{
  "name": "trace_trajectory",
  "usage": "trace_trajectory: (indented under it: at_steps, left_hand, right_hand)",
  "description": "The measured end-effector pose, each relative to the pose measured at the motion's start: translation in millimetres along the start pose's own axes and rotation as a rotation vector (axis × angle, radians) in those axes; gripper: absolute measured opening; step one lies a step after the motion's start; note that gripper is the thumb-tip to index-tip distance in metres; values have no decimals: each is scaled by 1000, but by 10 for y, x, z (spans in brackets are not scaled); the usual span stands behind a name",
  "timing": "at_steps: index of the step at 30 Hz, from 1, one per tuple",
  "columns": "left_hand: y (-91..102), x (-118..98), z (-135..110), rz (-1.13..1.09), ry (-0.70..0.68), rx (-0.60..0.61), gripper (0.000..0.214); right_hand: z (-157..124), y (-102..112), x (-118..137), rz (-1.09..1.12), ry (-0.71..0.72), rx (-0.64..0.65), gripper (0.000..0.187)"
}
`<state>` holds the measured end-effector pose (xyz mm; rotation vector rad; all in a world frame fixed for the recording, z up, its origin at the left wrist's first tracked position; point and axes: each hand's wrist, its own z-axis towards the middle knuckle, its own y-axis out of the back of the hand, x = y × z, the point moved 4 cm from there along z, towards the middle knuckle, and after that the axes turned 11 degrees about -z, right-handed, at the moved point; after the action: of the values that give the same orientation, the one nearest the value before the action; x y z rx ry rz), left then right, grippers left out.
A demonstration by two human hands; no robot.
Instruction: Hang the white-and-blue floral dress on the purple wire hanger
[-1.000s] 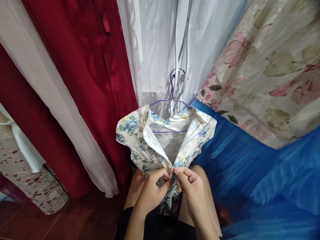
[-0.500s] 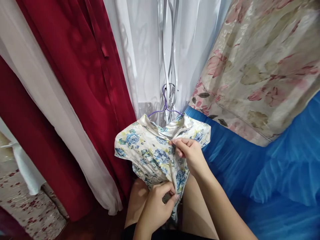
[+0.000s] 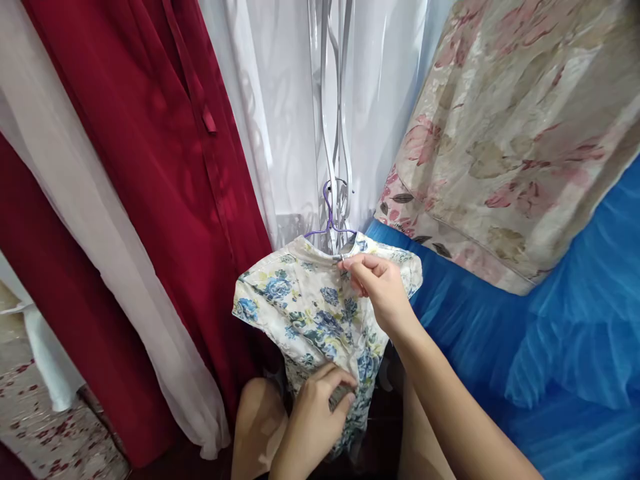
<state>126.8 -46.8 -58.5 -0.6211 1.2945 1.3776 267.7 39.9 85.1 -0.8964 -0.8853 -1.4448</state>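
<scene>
A cream floral dress (image 3: pixel 305 313) with blue roses hangs in front of me on a thin purple hanger (image 3: pixel 329 217). My right hand (image 3: pixel 377 283) is closed in a pinch at the top edge of its collar, where the two sides meet. A small greyish bit shows at the fingertips, too small to name. My left hand (image 3: pixel 320 410) rests lower against the dress's front. Its fingers are curved, and a gap shows between thumb and forefinger with no cloth visibly gripped. The lower end of the dress hangs between my knees, partly hidden by the left hand.
White cloth (image 3: pixel 285 87) with long white straps (image 3: pixel 330 120) hangs behind the hanger. To the left hang a dark red garment (image 3: pixel 140 133) and a pale sheer one (image 3: pixel 115 233). A pink-flowered garment (image 3: pixel 510 153) hangs at the right over blue ruffled fabric (image 3: pixel 500 347).
My right hand has moved slightly up with the collar, whose gap has closed. The dress front hangs flatter and longer. My left fingers have loosened from the pinched cloth.
</scene>
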Motion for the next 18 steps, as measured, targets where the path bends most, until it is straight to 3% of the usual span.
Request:
trace_trajectory:
  at_steps: [5, 8, 11, 14, 16, 18]
  left_hand:
    - [549, -831, 410, 43, -435, -353, 36]
    - [692, -1226, 726, 111, -574, -384, 32]
    - [675, -1381, 915, 202, -653, -379, 14]
    - [620, -1411, 933, 272, -728, -420, 12]
    - [659, -1407, 919, 276, -747, -488, 11]
    - [834, -1369, 924, 220, -736, -631, 12]
  right_hand:
    - [-182, 34, 46, -81, -13, 44, 26]
    - [-234, 62, 98, -67, 5, 82, 29]
    - [-238, 62, 89, -49, 22, 97, 31]
    - [-187, 20, -40, -65, 45, 78, 30]
    - [-149, -12, -194, -117, 50, 70, 29]
    - [-143, -28, -379, -185, 32, 90, 28]
